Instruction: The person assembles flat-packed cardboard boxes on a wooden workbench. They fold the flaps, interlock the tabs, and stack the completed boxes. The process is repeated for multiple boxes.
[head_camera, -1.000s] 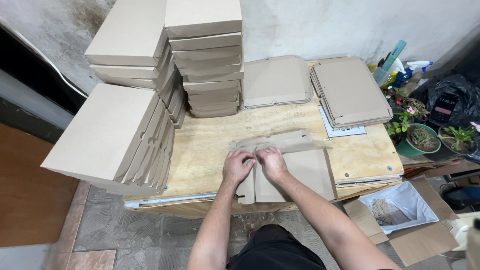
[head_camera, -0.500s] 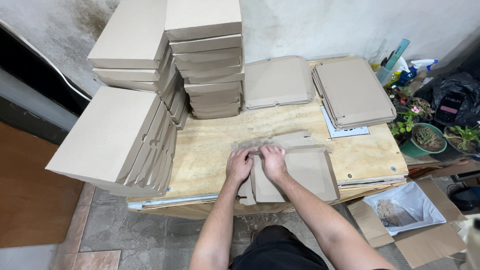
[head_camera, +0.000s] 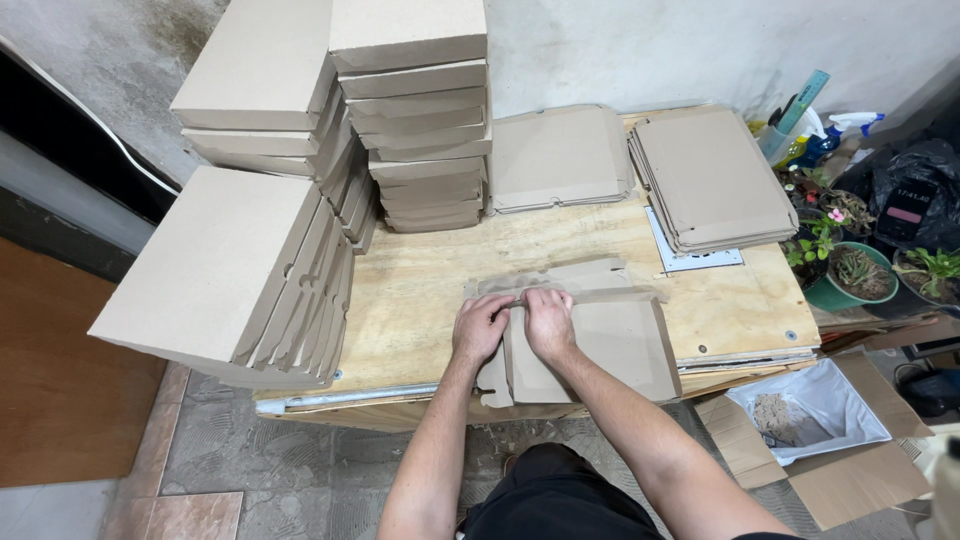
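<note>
At the left of the frame, a leaning row of folded flat tan cardboard boxes (head_camera: 225, 275) overhangs the edge of the pale plywood table (head_camera: 420, 290), with two taller stacks of the same closed tan boxes (head_camera: 410, 110) behind it toward the upper centre. At lower centre, the left hand (head_camera: 481, 328) presses down with curled fingers on the left flap of a flat unfolded tan cardboard box blank (head_camera: 610, 340); its grip is nearly closed over the flap edge. Immediately to its right, almost touching, the right hand (head_camera: 548, 322) pinches the same fold line, fingers bent and closed on the cardboard. The blank lies directly under and to the right of both hands, its long axis running left to right across the table's near edge; the right hand is nearer its main panel. Further right, a pile of flat tan blanks (head_camera: 715, 180) rests at the upper right of the table.
</note>
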